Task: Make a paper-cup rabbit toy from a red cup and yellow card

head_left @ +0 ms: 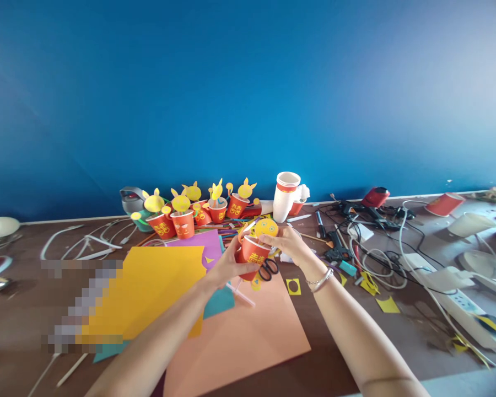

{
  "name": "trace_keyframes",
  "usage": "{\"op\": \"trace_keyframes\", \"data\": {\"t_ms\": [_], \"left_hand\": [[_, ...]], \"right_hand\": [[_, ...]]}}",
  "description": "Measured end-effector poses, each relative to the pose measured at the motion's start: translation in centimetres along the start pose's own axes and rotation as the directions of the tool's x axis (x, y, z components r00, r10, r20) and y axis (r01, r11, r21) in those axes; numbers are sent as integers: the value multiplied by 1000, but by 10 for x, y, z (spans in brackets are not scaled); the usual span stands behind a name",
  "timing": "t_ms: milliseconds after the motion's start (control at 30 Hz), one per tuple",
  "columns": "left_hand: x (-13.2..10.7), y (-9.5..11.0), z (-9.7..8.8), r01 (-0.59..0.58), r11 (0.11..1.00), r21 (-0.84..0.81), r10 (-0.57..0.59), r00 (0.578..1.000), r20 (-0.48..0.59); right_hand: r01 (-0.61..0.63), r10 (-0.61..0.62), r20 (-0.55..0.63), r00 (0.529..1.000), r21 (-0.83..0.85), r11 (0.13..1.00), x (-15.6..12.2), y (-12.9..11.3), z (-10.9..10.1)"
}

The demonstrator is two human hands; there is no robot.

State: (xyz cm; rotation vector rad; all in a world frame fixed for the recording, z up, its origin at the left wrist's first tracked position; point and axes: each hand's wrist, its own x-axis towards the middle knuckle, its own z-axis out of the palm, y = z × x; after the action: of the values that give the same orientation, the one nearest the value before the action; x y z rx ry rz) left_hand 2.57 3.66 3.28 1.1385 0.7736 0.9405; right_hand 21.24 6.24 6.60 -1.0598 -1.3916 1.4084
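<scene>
My left hand (227, 266) is wrapped round a red paper cup (252, 253) with yellow lettering, held above a peach paper sheet (248, 336). At the cup's rim, my right hand (288, 242) pinches a round yellow paper face (268, 226), which stands up over the cup's mouth. How the face is joined to the cup is hidden by the fingers. Black-handled scissors (268, 269) lie just beyond the cup's lower right side. Beneath the hands, a pale stick (244, 296) rests on the sheets.
Several red cups with yellow eared paper heads (182, 225) line the wall. Stacked white cups (286, 198) stand to their right. Orange-yellow paper (149, 292) lies left; a glue gun (337, 246), tangled cables and a power strip (446, 295) lie right.
</scene>
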Motion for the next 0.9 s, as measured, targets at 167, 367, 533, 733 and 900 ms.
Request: {"op": "trace_keyframes", "data": {"t_ms": [167,367,533,733,900], "left_hand": [[1,2,-1,11,999,-38,-11,1000,3],[3,11,-7,-56,998,-34,52,993,-106],[2,20,-14,-20,997,79,32,988,-151],[1,28,-16,-24,991,133,50,980,-192],[1,36,-21,-45,996,74,63,963,-262]], "right_hand": [[-23,22,-11,1000,-36,999,1,4,1],[-25,26,101,995,-2,1000,-3,9,17],[61,-64,108,992,24,998,-3,21,31],[78,-87,146,986,66,995,-4,27,39],[119,-123,39,992,83,989,0,25,32]]}}
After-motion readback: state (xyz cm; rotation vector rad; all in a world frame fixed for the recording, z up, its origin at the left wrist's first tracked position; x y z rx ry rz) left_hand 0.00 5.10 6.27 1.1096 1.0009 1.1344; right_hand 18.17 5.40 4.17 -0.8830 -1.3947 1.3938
